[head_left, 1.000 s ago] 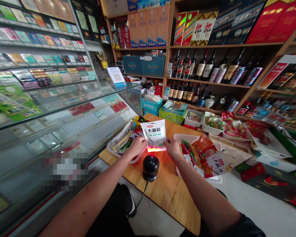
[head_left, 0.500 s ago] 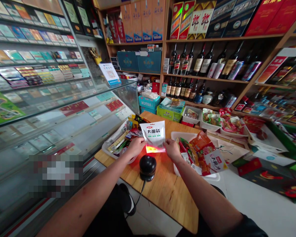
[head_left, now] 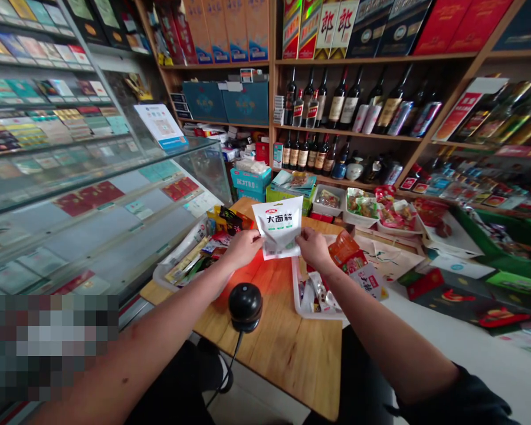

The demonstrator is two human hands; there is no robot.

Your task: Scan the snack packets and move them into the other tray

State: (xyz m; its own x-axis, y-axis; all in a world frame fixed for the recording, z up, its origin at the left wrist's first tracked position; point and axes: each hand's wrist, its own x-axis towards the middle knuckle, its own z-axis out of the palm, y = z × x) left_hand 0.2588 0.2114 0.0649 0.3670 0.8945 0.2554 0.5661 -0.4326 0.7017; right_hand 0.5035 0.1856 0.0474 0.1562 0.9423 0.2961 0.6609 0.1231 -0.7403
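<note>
Between my two hands a white snack packet (head_left: 279, 227) is held upright, its printed front with dark characters facing me. My left hand (head_left: 244, 248) pinches its left edge, and my right hand (head_left: 313, 247) pinches the right edge. Nearer to me on the wooden table stands a black barcode scanner (head_left: 245, 304) with a cable running down off the edge. Red light from it falls on the table behind it. To the left lies a white tray (head_left: 163, 273) of packaged snacks; to the right is another white tray (head_left: 297, 295) of snack packets, partly covered by my right forearm.
A glass display counter (head_left: 115, 206) runs along the left, with a QR code stand (head_left: 161, 127) on it. Shelves (head_left: 358, 128) of bottles and boxes fill the back. Several snack trays (head_left: 360, 218) and a dark gift box (head_left: 464, 298) are at the right.
The packet has been raised and moved away from the scanner, and the red glow has left its lower edge for the table. Both hands keep their hold. My view has shifted to the right.
</note>
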